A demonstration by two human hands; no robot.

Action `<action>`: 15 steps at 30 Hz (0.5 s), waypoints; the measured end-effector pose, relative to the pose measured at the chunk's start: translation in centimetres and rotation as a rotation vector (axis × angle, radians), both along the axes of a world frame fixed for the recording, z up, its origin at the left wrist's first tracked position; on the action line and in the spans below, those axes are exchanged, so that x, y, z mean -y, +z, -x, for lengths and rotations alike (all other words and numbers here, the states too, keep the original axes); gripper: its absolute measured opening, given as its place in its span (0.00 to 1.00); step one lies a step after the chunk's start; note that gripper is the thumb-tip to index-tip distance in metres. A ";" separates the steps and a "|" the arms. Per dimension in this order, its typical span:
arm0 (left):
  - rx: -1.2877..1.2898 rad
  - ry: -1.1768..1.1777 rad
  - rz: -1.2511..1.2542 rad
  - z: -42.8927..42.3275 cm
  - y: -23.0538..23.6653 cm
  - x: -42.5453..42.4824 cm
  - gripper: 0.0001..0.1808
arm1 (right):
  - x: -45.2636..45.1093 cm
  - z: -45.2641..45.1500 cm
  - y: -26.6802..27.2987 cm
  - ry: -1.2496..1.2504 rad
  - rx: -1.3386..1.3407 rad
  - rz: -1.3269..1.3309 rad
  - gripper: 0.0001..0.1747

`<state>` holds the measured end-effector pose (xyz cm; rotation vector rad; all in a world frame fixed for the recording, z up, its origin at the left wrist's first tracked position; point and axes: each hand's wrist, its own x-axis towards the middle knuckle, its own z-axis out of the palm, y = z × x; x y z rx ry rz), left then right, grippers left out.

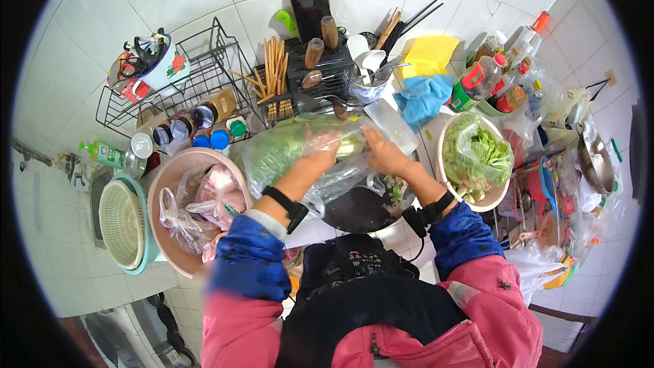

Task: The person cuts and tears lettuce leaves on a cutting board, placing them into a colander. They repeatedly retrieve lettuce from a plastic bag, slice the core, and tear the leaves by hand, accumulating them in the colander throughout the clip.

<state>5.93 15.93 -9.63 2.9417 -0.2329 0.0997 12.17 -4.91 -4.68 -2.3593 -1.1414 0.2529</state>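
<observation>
A clear plastic bag [276, 148] full of leafy green vegetables lies across the counter in front of me. My left hand [322, 148] grips the greens near their pale stems [351, 147], its fingers partly covered by the film. On the right, my right hand [383, 151] pinches the bag around its mouth, thumb and fingers close together. Just beyond it is a flat, greyish metal blade [392, 125], apparently a cleaver; its handle cannot be made out. Beneath the loose plastic sits a dark round chopping board [360, 209] with chopped green scraps [396, 189] on it.
Left stands a pink basin [159, 225] with bagged meat [217, 189]; right, a basket [485, 205] of bagged lettuce [475, 151]. Behind are spice jars [181, 128], a knife rack [301, 87], a phone [310, 10], a blue cloth [424, 97] and bottles [477, 82].
</observation>
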 end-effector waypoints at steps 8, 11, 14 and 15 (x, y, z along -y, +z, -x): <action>-0.189 0.116 0.503 4.1 14.5 -5.4 0.34 | -0.9 -1.1 2.1 0.107 -0.207 -0.075 0.45; -0.161 0.209 0.837 5.2 16.3 -7.9 0.39 | -1.9 0.2 2.0 0.163 -0.051 -0.067 0.43; -0.160 0.249 1.322 6.3 16.1 -9.1 0.35 | -3.0 1.6 1.9 0.128 -0.037 0.021 0.40; -0.180 0.254 1.432 6.6 16.1 -9.4 0.34 | -3.4 2.1 1.9 0.135 0.018 0.007 0.40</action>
